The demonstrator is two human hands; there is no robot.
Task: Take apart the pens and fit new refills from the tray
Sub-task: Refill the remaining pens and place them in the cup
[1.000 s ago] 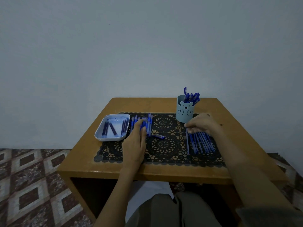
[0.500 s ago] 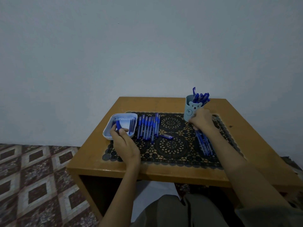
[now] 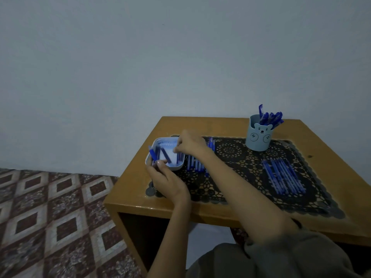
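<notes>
Right hand [image 3: 190, 145] now crossed from pen cup [image 3: 259, 137] to tray [image 3: 160, 140] at mat's [image 3: 230, 157] 10 o'clock, fingers curled down inside; grip unclear. Left hand [image 3: 166, 181] pinches short blue pen part [image 3: 153, 154] over tray's 8 o'clock rim. Pen row [image 3: 195, 164] lies at tray's 3 o'clock.

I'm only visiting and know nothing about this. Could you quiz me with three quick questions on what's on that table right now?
1. True or false: the bear-faced cup holds pens.
2. The right hand is over: A) the cup, B) the tray, C) the floor.
3. Fill in: the left hand holds a ___ pen part at the tray's near corner.
Key: 1 true; 2 B; 3 blue.
</notes>
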